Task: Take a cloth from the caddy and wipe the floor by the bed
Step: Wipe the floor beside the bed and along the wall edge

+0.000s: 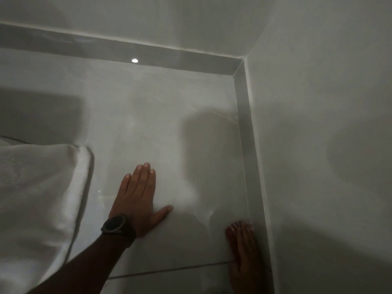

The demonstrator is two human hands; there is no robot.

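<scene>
While left hand [137, 196] lies flat, fingers spread, lower centre on glossy floor [161, 115], possibly pressing a soft white cloth; right hand unseen.

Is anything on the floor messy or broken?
Nothing is broken or spilled. The odd part: the left hand lies flat on the floor tile with no cloth under it. The tile shows faint streaks toward the corner. White bedding hangs beside it.
</scene>
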